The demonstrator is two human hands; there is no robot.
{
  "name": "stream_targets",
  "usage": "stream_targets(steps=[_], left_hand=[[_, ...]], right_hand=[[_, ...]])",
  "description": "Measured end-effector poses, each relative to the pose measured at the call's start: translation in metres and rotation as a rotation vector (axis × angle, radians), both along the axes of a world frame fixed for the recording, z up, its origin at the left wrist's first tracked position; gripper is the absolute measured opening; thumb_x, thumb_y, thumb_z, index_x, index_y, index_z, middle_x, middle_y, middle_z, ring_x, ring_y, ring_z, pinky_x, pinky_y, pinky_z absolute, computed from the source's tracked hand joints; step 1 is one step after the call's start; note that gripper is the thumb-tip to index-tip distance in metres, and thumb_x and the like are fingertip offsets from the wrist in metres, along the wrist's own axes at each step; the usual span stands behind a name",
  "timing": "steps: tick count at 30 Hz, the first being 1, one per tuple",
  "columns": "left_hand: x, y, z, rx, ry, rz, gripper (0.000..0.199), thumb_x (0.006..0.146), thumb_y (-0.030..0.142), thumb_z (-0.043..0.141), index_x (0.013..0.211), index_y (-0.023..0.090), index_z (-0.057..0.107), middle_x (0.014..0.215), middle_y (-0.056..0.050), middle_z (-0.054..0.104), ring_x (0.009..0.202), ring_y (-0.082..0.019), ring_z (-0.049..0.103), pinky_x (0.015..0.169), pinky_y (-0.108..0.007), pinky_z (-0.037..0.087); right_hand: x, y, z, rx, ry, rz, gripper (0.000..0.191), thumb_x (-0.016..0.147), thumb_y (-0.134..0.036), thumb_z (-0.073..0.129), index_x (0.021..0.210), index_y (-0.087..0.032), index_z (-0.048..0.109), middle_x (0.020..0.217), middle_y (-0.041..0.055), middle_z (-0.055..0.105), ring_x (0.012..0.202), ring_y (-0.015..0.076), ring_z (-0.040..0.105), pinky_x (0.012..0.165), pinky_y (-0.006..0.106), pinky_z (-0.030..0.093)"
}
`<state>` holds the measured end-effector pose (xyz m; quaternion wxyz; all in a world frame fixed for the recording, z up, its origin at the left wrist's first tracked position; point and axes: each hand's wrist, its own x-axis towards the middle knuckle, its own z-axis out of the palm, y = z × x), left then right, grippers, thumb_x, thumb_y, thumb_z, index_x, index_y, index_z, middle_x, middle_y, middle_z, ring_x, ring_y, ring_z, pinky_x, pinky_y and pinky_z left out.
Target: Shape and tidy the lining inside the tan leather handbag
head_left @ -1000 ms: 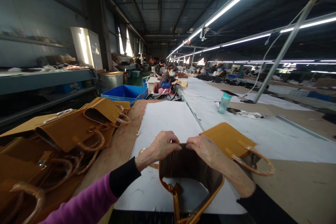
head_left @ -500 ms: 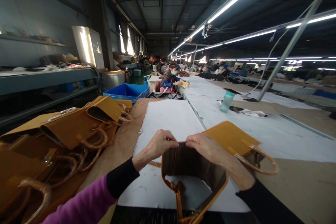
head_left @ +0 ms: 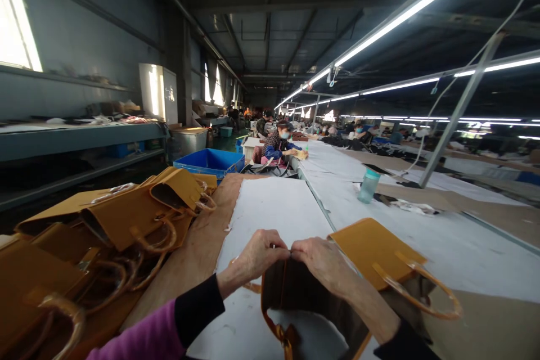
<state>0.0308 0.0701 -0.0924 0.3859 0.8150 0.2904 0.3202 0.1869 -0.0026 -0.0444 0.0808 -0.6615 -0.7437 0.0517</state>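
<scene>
An unfinished mustard handbag (head_left: 314,292) with a dark brown inside stands with its mouth toward me, its lower part cut off by the frame. My left hand (head_left: 260,256) pinches its far rim. Close beside it, my right hand (head_left: 323,264) grips the same rim, fingertips nearly touching the left ones. A mustard strap (head_left: 287,337) hangs at the bag's near left side. Just right of my right hand lies another mustard handbag (head_left: 375,250) with plastic-wrapped handles.
Several mustard handbags (head_left: 122,216) are heaped at the left. White sheeting (head_left: 278,202) covers the table. A teal bottle (head_left: 369,185) stands to the right, near a slanted metal post (head_left: 459,107). Beyond are a blue bin (head_left: 208,166) and a seated co-worker (head_left: 276,146).
My fingertips have come closer together on the bag's rim. The view has tilted up, so the hands, bag and table sit lower in the picture.
</scene>
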Motion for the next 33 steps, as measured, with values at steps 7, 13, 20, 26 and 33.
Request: stream_targets(steps=[7,13,20,26,33], left_hand=[[-0.02,-0.011,-0.006,-0.068,-0.068,0.04,0.014,0.07,0.023,0.058,0.069,0.015,0.069,0.068,0.002,0.054,0.065,-0.009,0.049,0.058,-0.02,0.034],[-0.017,-0.017,-0.004,-0.101,-0.087,0.13,0.014,0.067,0.019,0.055,0.064,0.015,0.069,0.063,0.002,0.052,0.063,-0.01,0.048,0.056,-0.02,0.034],[-0.018,-0.032,0.001,-0.065,-0.11,0.182,0.013,0.067,0.014,0.056,0.063,0.012,0.069,0.062,0.0,0.054,0.061,-0.009,0.049,0.056,-0.02,0.034],[-0.023,-0.06,-0.001,-0.008,-0.029,0.156,0.015,0.071,0.015,0.055,0.071,0.015,0.07,0.071,-0.001,0.058,0.066,-0.01,0.052,0.058,-0.019,0.036],[-0.017,-0.061,0.028,0.287,0.406,0.072,0.018,0.074,0.017,0.049,0.085,0.017,0.062,0.086,-0.005,0.062,0.076,-0.017,0.057,0.067,-0.026,0.041]], right_hand=[[0.001,-0.01,-0.003,0.023,0.08,-0.033,0.026,0.08,-0.03,0.045,0.057,-0.02,0.054,0.053,-0.0029,0.054,0.055,0.0098,0.045,0.054,0.023,0.023],[-0.004,-0.011,-0.005,0.029,0.038,-0.043,0.028,0.083,-0.029,0.04,0.059,-0.02,0.053,0.057,-0.0016,0.057,0.058,0.0111,0.05,0.055,0.024,0.025],[0.039,-0.023,-0.024,0.071,-0.04,-0.156,0.03,0.084,-0.036,0.036,0.064,-0.021,0.053,0.065,0.0012,0.062,0.063,0.016,0.055,0.057,0.027,0.032],[0.065,-0.045,-0.04,0.175,-0.01,-0.223,0.029,0.083,-0.041,0.038,0.073,-0.026,0.061,0.065,0.0012,0.064,0.064,0.018,0.057,0.061,0.027,0.039],[0.048,-0.027,-0.015,0.048,-0.08,-0.166,0.031,0.087,-0.033,0.035,0.069,-0.022,0.058,0.066,0.0027,0.064,0.068,0.0178,0.059,0.062,0.027,0.035]])
